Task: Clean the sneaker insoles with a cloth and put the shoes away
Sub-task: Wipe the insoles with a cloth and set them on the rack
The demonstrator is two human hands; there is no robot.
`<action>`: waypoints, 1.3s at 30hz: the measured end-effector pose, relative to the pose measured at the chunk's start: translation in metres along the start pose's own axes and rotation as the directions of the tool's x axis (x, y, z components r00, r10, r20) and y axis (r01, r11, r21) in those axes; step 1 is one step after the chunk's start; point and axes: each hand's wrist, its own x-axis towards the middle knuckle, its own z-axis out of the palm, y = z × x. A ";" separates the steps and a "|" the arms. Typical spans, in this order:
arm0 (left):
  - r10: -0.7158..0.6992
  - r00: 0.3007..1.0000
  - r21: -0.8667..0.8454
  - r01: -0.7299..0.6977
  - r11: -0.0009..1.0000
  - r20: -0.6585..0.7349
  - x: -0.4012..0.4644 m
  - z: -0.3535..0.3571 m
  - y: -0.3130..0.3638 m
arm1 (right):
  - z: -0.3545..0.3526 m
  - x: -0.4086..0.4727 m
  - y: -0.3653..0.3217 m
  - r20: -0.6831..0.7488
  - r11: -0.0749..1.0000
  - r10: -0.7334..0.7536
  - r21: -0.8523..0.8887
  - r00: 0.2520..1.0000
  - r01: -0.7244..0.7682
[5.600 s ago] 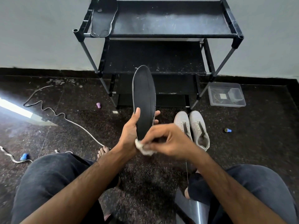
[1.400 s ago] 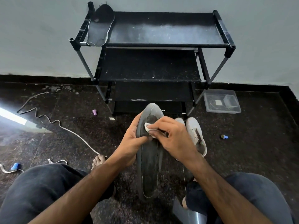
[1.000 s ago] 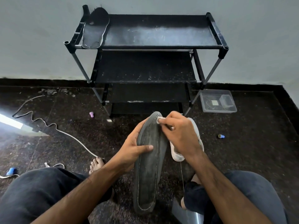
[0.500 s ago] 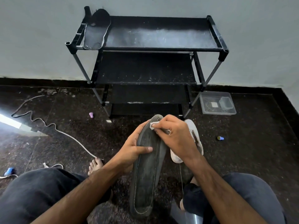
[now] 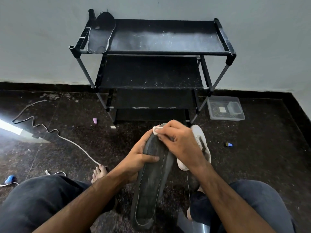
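**Insole wiping, toe end: stock of the scene, left to right**

Cord (image 5: 55,132): thin, pale, wavy, loose on the dark speckled floor (image 5: 260,165).

Insole 1 (image 5: 101,36): dark, flat, pale-edged; lies on the top shelf's left end of the shoe rack (image 5: 168,52), long axis running toward the wall. Rack is black, tubular-framed, with dusty tiers.

Left hand (image 5: 140,158): fingers curled round the left edge of insole 2, thumb laid across its face. It is the steadying hand.

Insole 2 (image 5: 151,187): dark grey, thin, flexible-looking, with a pale stitch line inside its edge. Long axis runs from between the knees up and away, far end at the right hand, near end low between the legs. Judgement: the next stroke would run along this axis, back toward the body.

Cloth (image 5: 156,130): small, white, crumpled; pinched in the right fingers, pressed on the far tip of insole 2.

Right hand (image 5: 180,142): fingers bunched round the cloth, nearer the uncleaned length.

Sneaker (image 5: 201,142): white, perforated upper; on the floor behind the right hand, partly hidden. A 2nd is not clearly visible.

Container (image 5: 225,107): clear plastic, lidded, beside the rack's right leg.
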 end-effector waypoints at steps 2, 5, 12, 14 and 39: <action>0.004 1.000 0.045 -0.005 0.999 0.031 0.000 0.001 0.000 | -0.008 0.002 0.013 -0.079 0.993 0.104 -0.039 0.991 -0.107; 0.020 0.999 0.065 -0.023 0.998 0.038 0.000 0.003 0.001 | -0.015 0.001 0.025 -0.173 0.961 0.273 0.005 0.946 -0.277; 0.041 0.995 0.021 -0.039 0.999 -0.090 0.003 -0.005 0.004 | -0.017 0.003 -0.009 -0.183 1.000 -0.006 0.005 0.983 0.007; 0.043 0.995 0.005 -0.043 0.999 -0.089 0.003 -0.005 0.002 | -0.008 0.001 -0.012 -0.095 0.995 -0.090 -0.039 0.991 0.086; 0.084 0.990 -0.013 -0.086 0.996 -0.113 0.001 -0.003 0.004 | -0.006 0.001 0.016 0.009 0.991 0.132 -0.032 0.991 -0.132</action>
